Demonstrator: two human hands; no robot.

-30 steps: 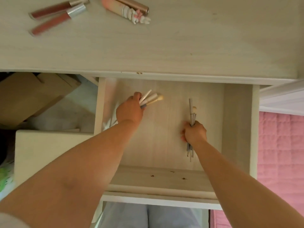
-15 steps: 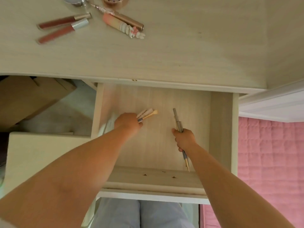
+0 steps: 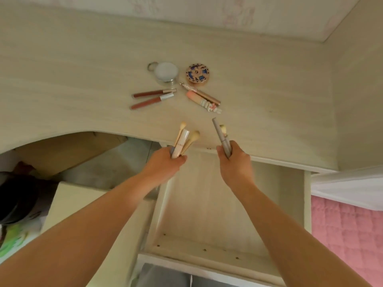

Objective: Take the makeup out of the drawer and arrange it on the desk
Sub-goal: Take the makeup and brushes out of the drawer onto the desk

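Our left hand (image 3: 165,163) grips a bundle w/ soft-tipped brushes (image 3: 184,141); right hand (image 3: 235,162) clenches slim grey sticks (image 3: 220,134). Pale woodgrain desk (image 3: 83,79) at 12 o'clock, smooth drawer (image 3: 207,204) below.

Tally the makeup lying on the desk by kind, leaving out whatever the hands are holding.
Round compacts: 2, white and patterned
Lip gloss tubes: 2, and
Other slim tubes: 2, pink with bunny cap and gold
Total: 6

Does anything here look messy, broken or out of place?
Nothing looks spilled or broken. The two lip gloss tubes and the other makeup lie loosely at odd angles on the desk. The left hand and right hand each grip brushes above the open drawer.
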